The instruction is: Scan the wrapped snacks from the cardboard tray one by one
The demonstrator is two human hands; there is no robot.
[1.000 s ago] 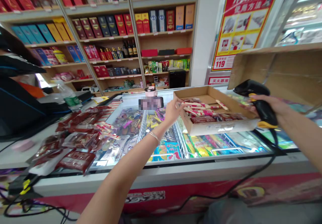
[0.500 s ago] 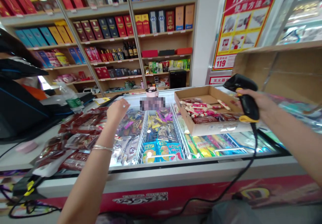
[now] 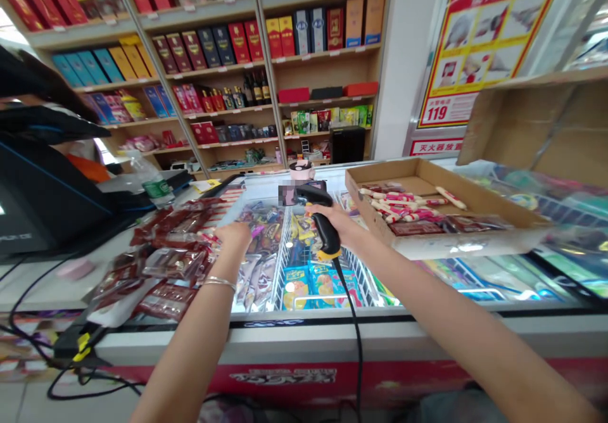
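My right hand (image 3: 342, 223) is wrapped round the handle of a black barcode scanner (image 3: 327, 236) with yellow trim, held over the middle of the glass-topped freezer (image 3: 266, 325). Its head points left, and its cable (image 3: 357, 321) hangs down over the freezer front. My left hand (image 3: 235, 238), with a bangle at the wrist, is closed beside a pile of brown vacuum-packed snacks (image 3: 173, 265) on the left of the freezer top. Its fingertips are near some pink-and-white wrappers at the pile's edge; what they hold, if anything, is hidden.
An open cardboard box (image 3: 427, 246) with pink-and-white sticks and brown packs stands on the right. Behind the hands is a small pink object (image 3: 301, 170). At left are a plastic bottle (image 3: 156, 185), a black checkout machine (image 3: 42, 189) and part of a person. Shelves stand behind.
My right hand has brought the barcode scanner left from beside the cardboard box to the middle. My left hand has lowered towards the brown packs. The view has shifted slightly.
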